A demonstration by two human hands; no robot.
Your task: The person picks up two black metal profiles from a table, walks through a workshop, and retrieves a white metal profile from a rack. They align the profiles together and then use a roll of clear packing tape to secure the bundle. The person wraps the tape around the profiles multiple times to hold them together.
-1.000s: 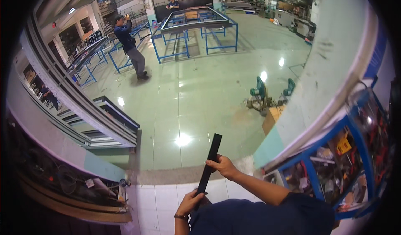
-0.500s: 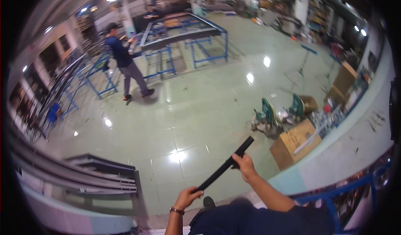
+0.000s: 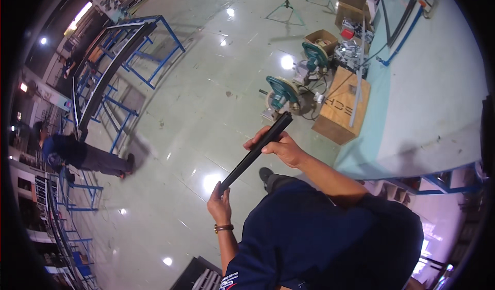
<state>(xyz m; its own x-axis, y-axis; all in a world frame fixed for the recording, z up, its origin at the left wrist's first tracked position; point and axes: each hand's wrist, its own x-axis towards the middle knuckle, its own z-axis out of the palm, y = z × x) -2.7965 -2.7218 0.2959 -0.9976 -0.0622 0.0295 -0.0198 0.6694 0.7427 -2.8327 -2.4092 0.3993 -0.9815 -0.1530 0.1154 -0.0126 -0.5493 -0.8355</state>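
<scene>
A short black length of grooved profile (image 3: 251, 157) slants across in front of my body, its far end up and to the right. Around its near lower end, my left hand (image 3: 220, 206) is closed, with a strapped watch or bracelet on that wrist. My right hand (image 3: 278, 148) grips the profile nearer the far end, thumb on top and fingers underneath. Just beyond that end, on the floor, stand two green circular-blade saws, the nearer saw (image 3: 282, 94) and the farther saw (image 3: 314, 58).
A wooden box (image 3: 343, 107) with a pale strip on it stands right of the saws, near a white wall (image 3: 423, 94). Cartons and metal offcuts (image 3: 352, 52) lie behind. At left, a person (image 3: 67, 153) stands beside blue trestles (image 3: 165, 45) bearing a long dark frame.
My view has swung right and tilted, bringing the saws and wooden box closer to centre. Both hands still hold the black profile; my right fingers now show spread along its side.
</scene>
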